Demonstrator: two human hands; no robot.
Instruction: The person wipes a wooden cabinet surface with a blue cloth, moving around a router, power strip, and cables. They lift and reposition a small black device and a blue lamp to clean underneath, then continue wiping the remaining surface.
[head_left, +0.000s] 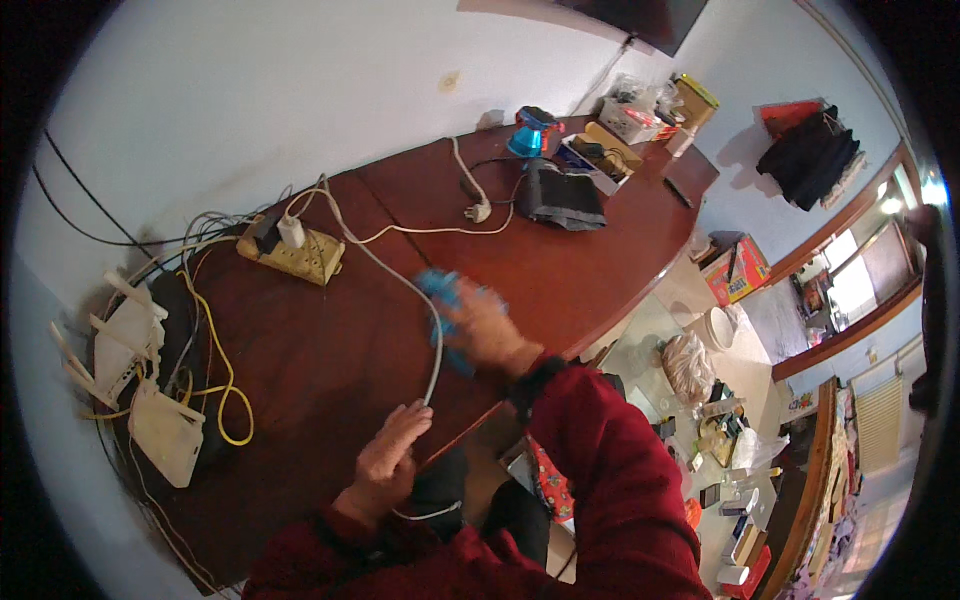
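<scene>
My left hand (388, 457) is closed around a white cable (390, 271) near the front edge of the dark red wooden table (300, 360). From there the cable runs up across the table towards a yellowed power strip (294, 255), and its short end hangs below the hand. My right hand (486, 326), blurred, presses a blue cloth (442, 289) on the tabletop, just right of the cable. A white plug (291, 231) and a black adapter (265, 234) sit in the strip. Another white cable with a plug (478, 212) lies farther back.
White routers (124, 337) with antennas (64, 356) and a yellow cable (214, 352) stand at the left. A black pouch (561, 196), a blue lamp-like object (528, 139), an open box (600, 159) and a white basket (628, 122) occupy the far end. A cluttered glass table (656, 397) is at the right.
</scene>
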